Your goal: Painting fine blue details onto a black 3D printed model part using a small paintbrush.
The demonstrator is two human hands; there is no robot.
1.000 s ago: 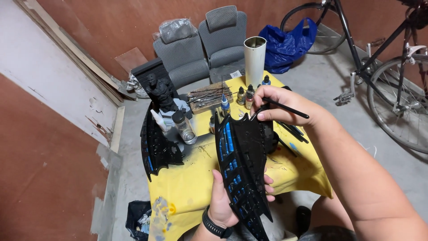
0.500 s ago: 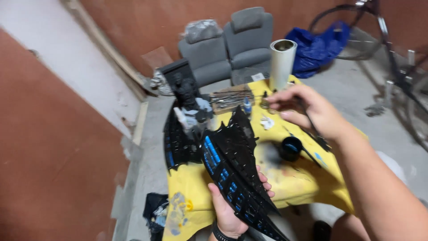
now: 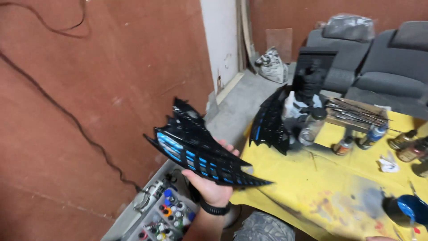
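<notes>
— Fingers (image 3: 232,149) of the left hand (image 3: 213,187)?
— Curled under a black wing piece (image 3: 200,151) with blue panels, gripping it flat, off the table's edge.
— Right hand?
— Out of view; can't tell.
— Around it?
— Paint bottles (image 3: 167,218) below; yellow table (image 3: 312,187) with a second wing (image 3: 269,122), jar (image 3: 312,125), brushes (image 3: 356,111).

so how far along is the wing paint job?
Done: blue fills many panel cells on the black wing piece, mostly along one edge. In hand: the left hand holds that wing out beside the yellow-covered table; blue paint sits in the dark cup. Right hand is barely in view. Left: the upper part of the held wing is plain black, and the second wing on the table shows only a sliver of blue.
</notes>
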